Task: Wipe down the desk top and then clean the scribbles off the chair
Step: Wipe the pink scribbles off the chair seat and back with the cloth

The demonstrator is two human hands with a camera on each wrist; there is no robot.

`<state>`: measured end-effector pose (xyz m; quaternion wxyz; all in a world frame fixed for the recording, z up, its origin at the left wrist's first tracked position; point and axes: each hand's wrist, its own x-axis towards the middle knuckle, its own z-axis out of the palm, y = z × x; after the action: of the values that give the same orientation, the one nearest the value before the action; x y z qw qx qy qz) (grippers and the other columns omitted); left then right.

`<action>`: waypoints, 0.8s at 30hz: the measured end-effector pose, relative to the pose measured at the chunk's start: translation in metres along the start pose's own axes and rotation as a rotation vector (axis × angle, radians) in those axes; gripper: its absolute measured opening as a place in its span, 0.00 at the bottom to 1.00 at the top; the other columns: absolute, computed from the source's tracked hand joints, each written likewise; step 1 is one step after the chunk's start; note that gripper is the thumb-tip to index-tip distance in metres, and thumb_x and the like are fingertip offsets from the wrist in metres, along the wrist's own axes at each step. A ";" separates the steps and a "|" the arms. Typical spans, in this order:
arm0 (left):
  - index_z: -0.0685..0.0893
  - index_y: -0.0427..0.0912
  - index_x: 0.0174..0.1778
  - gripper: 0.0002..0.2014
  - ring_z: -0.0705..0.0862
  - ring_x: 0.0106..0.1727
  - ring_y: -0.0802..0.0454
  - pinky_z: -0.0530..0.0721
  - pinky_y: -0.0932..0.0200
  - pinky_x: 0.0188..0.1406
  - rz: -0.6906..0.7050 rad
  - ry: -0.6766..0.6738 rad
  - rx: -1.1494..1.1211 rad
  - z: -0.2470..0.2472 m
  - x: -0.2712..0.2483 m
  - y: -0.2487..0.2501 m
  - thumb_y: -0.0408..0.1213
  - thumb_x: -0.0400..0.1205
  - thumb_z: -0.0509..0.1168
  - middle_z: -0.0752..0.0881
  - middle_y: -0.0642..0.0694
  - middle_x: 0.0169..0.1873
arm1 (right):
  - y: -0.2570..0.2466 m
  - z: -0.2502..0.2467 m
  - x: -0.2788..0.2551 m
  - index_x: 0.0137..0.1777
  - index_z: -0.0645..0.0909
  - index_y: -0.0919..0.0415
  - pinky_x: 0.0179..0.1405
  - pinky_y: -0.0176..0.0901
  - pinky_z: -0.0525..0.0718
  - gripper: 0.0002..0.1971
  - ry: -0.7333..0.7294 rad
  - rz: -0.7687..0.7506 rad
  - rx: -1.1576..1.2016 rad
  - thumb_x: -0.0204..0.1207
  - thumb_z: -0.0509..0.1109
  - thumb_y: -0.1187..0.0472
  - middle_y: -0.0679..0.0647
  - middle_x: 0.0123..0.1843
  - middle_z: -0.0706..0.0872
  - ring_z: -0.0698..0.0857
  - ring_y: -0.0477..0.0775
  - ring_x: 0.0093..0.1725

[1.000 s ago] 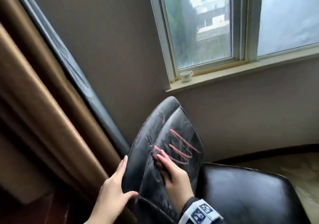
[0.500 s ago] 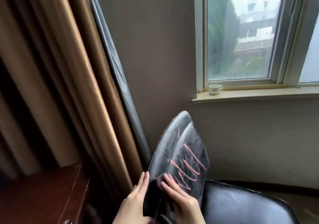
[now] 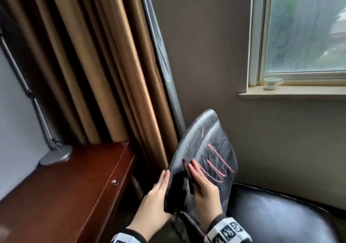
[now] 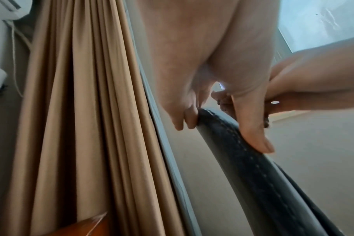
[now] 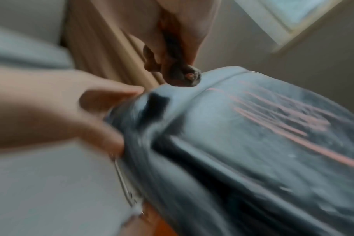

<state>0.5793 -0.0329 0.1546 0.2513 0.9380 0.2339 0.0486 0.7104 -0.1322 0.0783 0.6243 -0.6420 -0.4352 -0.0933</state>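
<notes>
The fingers [image 3: 193,169] of the right hand [image 3: 205,190] lie close together and nearly straight, pressing a small dark cloth [image 3: 187,162] flat against the chair back [image 3: 215,136]; the right wrist view, blurred, shows a wad of that cloth bunched between thumb and fingers, so the hand both holds and presses it. The cloth sits at the left end of the pink scribbles [image 3: 218,165], which run as loops and slanted strokes across the middle of the black leather panel toward its right edge. The left hand [image 3: 155,203] clasps the left rim of the same panel: its fingers [image 3: 164,179] lie straight along the rear face in the head view, while the left wrist view shows the thumb [image 4: 251,127] laid over the stitched edge on the front, the rim caught between thumb and fingers. Both wrists wear bands with black and white markers. The back stands tilted, its rounded top toward the far wall, and the black seat [image 3: 277,218] lies to the right of the hands. Left of the chair is the reddish-brown desk [image 3: 61,196], with a round silver lamp base [image 3: 56,155] at its far end. Behind hang tan curtains [image 3: 84,55], and on the sill of the window [image 3: 303,29] at far right stands a white cup [image 3: 271,83].
</notes>
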 end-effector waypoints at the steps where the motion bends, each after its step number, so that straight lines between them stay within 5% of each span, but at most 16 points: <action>1: 0.40 0.52 0.82 0.56 0.63 0.80 0.57 0.68 0.68 0.72 -0.010 0.001 -0.015 0.000 -0.004 0.001 0.35 0.67 0.73 0.45 0.64 0.78 | -0.003 0.009 0.009 0.74 0.71 0.53 0.74 0.28 0.64 0.30 0.001 0.053 0.012 0.73 0.61 0.73 0.39 0.75 0.68 0.68 0.50 0.77; 4: 0.49 0.50 0.83 0.53 0.68 0.74 0.68 0.66 0.77 0.69 -0.085 -0.021 -0.191 -0.008 -0.009 0.001 0.33 0.67 0.76 0.67 0.55 0.77 | -0.030 0.031 -0.011 0.77 0.67 0.45 0.74 0.25 0.60 0.30 -0.143 -0.062 -0.057 0.76 0.58 0.67 0.38 0.79 0.63 0.65 0.46 0.78; 6: 0.45 0.53 0.83 0.57 0.73 0.71 0.63 0.70 0.74 0.68 -0.147 -0.101 -0.346 -0.016 -0.008 0.000 0.29 0.66 0.78 0.74 0.49 0.73 | -0.036 0.015 -0.040 0.77 0.65 0.41 0.74 0.29 0.63 0.25 -0.197 -0.143 -0.030 0.82 0.57 0.60 0.43 0.79 0.67 0.68 0.46 0.77; 8: 0.40 0.62 0.80 0.64 0.79 0.68 0.58 0.76 0.66 0.67 -0.162 -0.201 -0.367 -0.021 -0.001 0.000 0.36 0.61 0.81 0.78 0.44 0.70 | -0.036 -0.007 -0.036 0.76 0.68 0.39 0.73 0.30 0.63 0.21 -0.238 -0.203 0.019 0.85 0.58 0.55 0.43 0.78 0.69 0.70 0.44 0.75; 10: 0.37 0.68 0.78 0.68 0.80 0.67 0.56 0.77 0.62 0.68 -0.163 -0.275 -0.305 -0.025 0.011 -0.001 0.48 0.54 0.82 0.81 0.42 0.67 | -0.030 -0.019 -0.008 0.72 0.70 0.34 0.73 0.28 0.64 0.26 -0.249 -0.152 0.104 0.80 0.64 0.63 0.41 0.76 0.72 0.70 0.40 0.75; 13: 0.34 0.65 0.79 0.68 0.77 0.70 0.55 0.73 0.63 0.71 -0.163 -0.339 -0.284 -0.031 0.032 0.000 0.47 0.58 0.83 0.80 0.41 0.68 | -0.012 -0.014 0.038 0.66 0.70 0.23 0.74 0.27 0.63 0.40 -0.105 0.100 0.109 0.76 0.63 0.77 0.48 0.74 0.75 0.67 0.36 0.75; 16: 0.34 0.63 0.80 0.67 0.76 0.72 0.53 0.71 0.63 0.73 -0.139 -0.370 -0.241 -0.042 0.053 0.003 0.46 0.61 0.83 0.78 0.37 0.69 | -0.010 0.002 0.025 0.66 0.57 0.13 0.74 0.21 0.54 0.41 -0.217 0.077 -0.009 0.76 0.58 0.69 0.36 0.78 0.65 0.59 0.35 0.78; 18: 0.34 0.62 0.80 0.68 0.75 0.73 0.52 0.70 0.62 0.73 -0.129 -0.392 -0.209 -0.049 0.064 0.002 0.45 0.61 0.83 0.77 0.35 0.69 | -0.016 0.015 -0.004 0.74 0.56 0.23 0.72 0.19 0.53 0.38 -0.293 -0.057 -0.118 0.74 0.60 0.65 0.30 0.79 0.59 0.58 0.31 0.77; 21: 0.33 0.65 0.79 0.69 0.77 0.70 0.56 0.71 0.61 0.73 -0.065 -0.437 -0.142 -0.056 0.077 0.012 0.44 0.59 0.84 0.81 0.41 0.64 | -0.020 0.000 -0.013 0.73 0.67 0.30 0.69 0.19 0.63 0.49 -0.204 0.053 -0.087 0.63 0.61 0.84 0.16 0.68 0.67 0.72 0.28 0.69; 24: 0.31 0.64 0.78 0.67 0.82 0.53 0.56 0.77 0.65 0.63 -0.030 -0.448 -0.013 -0.061 0.085 0.024 0.47 0.62 0.83 0.83 0.44 0.54 | -0.020 -0.033 0.031 0.68 0.80 0.62 0.66 0.17 0.64 0.22 -0.324 0.062 0.131 0.75 0.63 0.76 0.25 0.70 0.73 0.70 0.28 0.70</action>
<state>0.6514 0.0157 0.2171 0.3036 0.9202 0.1857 -0.1633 0.7292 -0.1510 0.1199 0.5890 -0.6198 -0.5151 0.0595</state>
